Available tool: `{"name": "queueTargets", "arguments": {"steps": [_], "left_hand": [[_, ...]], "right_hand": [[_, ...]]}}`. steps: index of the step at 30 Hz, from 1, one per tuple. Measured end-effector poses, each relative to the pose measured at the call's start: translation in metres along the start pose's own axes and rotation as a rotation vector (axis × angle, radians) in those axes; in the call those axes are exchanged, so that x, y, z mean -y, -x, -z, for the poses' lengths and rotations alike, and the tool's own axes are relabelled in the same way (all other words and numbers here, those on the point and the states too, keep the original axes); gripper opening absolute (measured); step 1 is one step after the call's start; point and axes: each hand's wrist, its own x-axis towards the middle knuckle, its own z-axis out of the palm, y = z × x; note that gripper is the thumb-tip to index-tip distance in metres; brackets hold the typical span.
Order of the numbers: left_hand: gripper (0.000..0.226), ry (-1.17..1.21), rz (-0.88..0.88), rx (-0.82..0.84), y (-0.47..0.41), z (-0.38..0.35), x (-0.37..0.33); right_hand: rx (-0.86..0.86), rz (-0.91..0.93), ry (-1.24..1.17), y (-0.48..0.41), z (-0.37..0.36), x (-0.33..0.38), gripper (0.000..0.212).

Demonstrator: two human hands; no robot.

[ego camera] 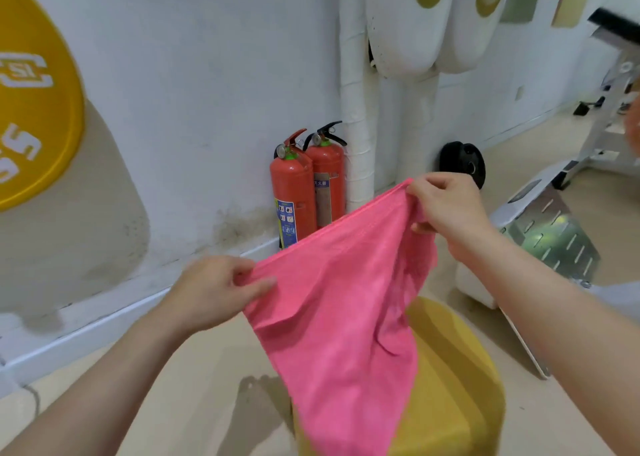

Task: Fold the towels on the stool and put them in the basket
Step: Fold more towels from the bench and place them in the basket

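Hanging over the yellow stool (457, 386), nearest of all, the lower part of the pink towel (332, 317) narrows into a creased, half-twisted tail that runs out of the bottom of the view, so I cannot tell whether it touches the seat. That tail is the main risk: if a fold is begun with the lower corners unseen and out of line, the halves would likely meet crooked. It could also snag on the stool's edge or slide to the floor (194, 386) if lowered carelessly.

Higher up, the left hand (214, 289) pinches one end of the top hem between thumb and fingers. The right hand (446, 210), farther off and higher, grips the other end with fingers curled round a gathered wad of cloth. The wad looks like more than the bare corner, so that side may fold thick; the left pinch is slight and might slip under a tug.

The held hem runs slantwise from lower left to upper right, fairly taut, the broad face turned toward the person. Judged from the drop, the long axis hangs roughly straight down from that hem.

Beyond stand two red fire extinguishers (304, 192) against the white wall (207, 109). No basket is in view.
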Motion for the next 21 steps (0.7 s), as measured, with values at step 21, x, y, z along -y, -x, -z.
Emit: {"name": "queueTargets", "arguments": {"steps": [21], "left_hand": [[0.047, 0.621, 0.128, -0.488, 0.001, 0.057, -0.015]], "right_hand": [[-0.191, 0.345, 0.297, -0.001, 0.011, 0.018, 0.024]]}}
